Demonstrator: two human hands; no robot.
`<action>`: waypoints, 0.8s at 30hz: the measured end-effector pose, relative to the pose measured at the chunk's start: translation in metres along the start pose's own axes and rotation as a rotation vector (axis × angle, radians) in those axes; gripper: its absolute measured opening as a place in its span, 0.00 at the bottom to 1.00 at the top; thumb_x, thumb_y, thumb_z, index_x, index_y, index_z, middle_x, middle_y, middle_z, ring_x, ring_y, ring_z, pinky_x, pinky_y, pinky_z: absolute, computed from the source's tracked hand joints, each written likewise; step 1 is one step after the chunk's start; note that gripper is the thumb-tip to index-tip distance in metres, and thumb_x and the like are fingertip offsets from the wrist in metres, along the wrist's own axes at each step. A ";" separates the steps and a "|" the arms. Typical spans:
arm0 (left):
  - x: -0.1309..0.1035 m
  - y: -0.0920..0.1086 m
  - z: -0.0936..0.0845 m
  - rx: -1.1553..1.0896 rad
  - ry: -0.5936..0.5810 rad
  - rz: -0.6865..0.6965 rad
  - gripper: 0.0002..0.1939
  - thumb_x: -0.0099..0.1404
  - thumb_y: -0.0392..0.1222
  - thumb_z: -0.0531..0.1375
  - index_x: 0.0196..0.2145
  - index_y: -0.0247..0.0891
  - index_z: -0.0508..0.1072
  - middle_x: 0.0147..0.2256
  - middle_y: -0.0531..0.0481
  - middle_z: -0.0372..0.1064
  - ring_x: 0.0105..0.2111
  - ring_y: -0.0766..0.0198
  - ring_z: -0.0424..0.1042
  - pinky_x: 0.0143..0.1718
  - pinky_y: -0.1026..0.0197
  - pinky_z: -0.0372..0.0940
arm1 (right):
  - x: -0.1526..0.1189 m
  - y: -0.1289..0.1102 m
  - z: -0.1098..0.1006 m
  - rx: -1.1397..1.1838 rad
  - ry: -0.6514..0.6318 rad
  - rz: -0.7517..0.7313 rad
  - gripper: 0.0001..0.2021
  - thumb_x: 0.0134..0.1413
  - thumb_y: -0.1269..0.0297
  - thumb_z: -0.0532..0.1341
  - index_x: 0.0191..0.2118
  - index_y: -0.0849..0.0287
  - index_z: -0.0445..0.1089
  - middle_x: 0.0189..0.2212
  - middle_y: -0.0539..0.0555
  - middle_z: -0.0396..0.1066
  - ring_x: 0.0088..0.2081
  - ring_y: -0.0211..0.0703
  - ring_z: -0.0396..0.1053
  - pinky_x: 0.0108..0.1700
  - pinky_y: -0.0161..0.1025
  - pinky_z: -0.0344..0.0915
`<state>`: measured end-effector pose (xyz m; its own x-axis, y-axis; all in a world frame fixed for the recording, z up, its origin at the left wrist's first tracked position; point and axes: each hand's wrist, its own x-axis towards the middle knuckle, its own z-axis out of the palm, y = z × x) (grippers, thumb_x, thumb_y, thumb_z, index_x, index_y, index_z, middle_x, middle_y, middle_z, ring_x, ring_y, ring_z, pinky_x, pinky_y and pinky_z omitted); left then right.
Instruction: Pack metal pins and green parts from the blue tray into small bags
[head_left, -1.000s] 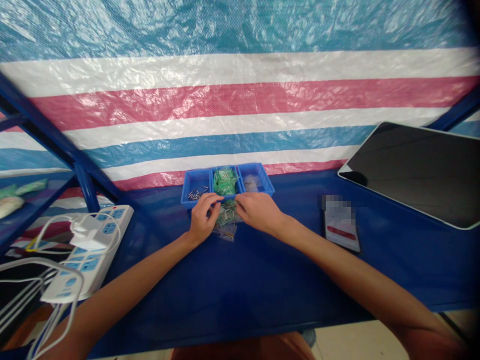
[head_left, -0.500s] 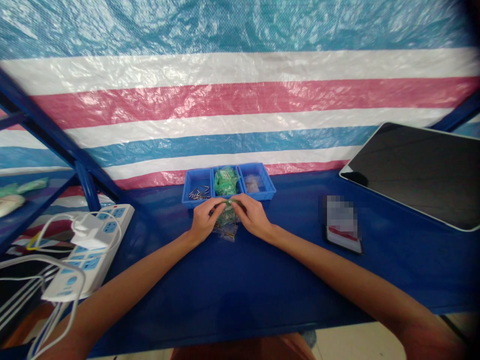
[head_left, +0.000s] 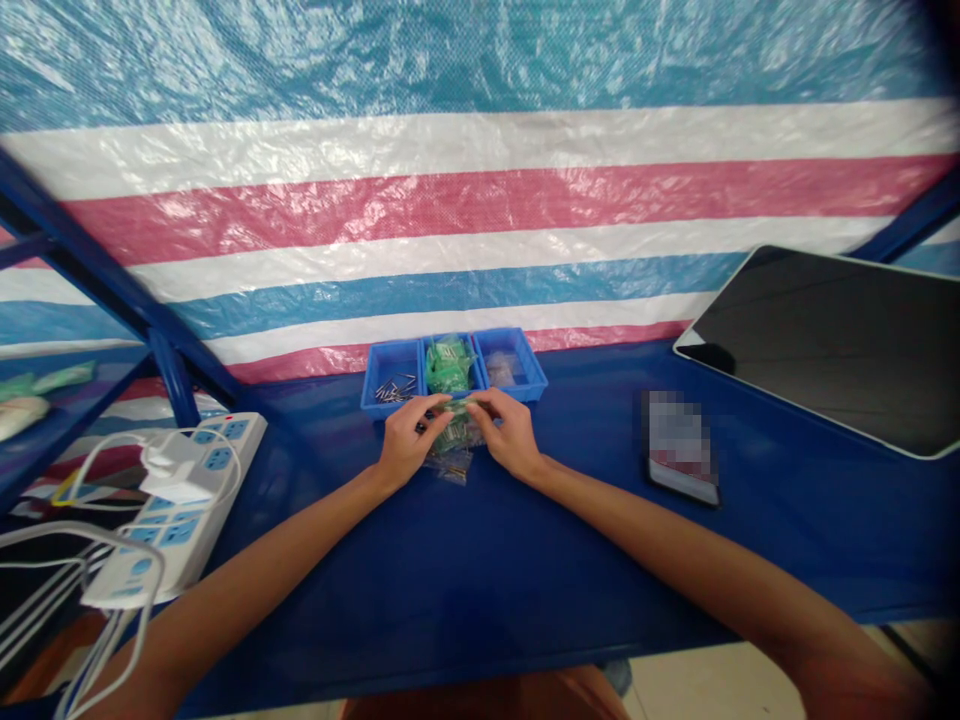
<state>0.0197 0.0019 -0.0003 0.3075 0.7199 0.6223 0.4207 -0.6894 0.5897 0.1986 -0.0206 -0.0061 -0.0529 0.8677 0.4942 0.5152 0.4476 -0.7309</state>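
Note:
Between my two hands is a small clear plastic bag with a greenish tint. My left hand pinches its upper left edge, and my right hand grips the upper right edge with thumb and fingers. Below it, on the blue table, lies another clear bag with small brass-coloured pieces inside. Just beyond my fingers stand three joined blue bins. The left bin holds loose metal pins or screws, the middle one green plastic packets, the right one clear bags.
A white power strip with plugs and cables lies at the left, by a blue metal frame. To the right are a phone and a large dark screen. A striped plastic sheet hangs behind the blue table.
Both hands keep hold of the greenish bag, and its upper edge shows slightly more between the fingers. The view has shifted a little.

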 end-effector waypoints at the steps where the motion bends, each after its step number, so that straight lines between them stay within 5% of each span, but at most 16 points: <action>1: 0.000 0.000 0.000 0.002 -0.001 0.007 0.11 0.64 0.44 0.58 0.41 0.37 0.73 0.36 0.47 0.74 0.31 0.67 0.72 0.32 0.66 0.68 | 0.000 0.000 0.000 0.005 -0.007 0.009 0.15 0.63 0.56 0.50 0.41 0.59 0.70 0.36 0.55 0.72 0.37 0.42 0.69 0.42 0.37 0.66; 16: -0.001 0.000 -0.001 0.041 0.036 0.067 0.08 0.65 0.43 0.57 0.35 0.36 0.72 0.31 0.49 0.71 0.29 0.67 0.69 0.33 0.64 0.66 | 0.000 -0.001 0.000 0.016 -0.067 -0.035 0.14 0.62 0.56 0.51 0.40 0.59 0.68 0.33 0.54 0.69 0.32 0.39 0.66 0.37 0.36 0.65; 24: -0.002 0.003 -0.001 0.014 0.062 0.066 0.13 0.63 0.43 0.60 0.44 0.37 0.71 0.39 0.46 0.73 0.28 0.69 0.71 0.31 0.67 0.68 | 0.000 -0.002 0.000 -0.031 -0.075 -0.016 0.15 0.63 0.56 0.48 0.39 0.59 0.66 0.34 0.54 0.70 0.35 0.41 0.67 0.40 0.37 0.64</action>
<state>0.0194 -0.0018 0.0006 0.2818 0.6664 0.6903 0.4135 -0.7335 0.5394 0.1979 -0.0216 -0.0050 -0.1253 0.8747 0.4682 0.5403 0.4560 -0.7072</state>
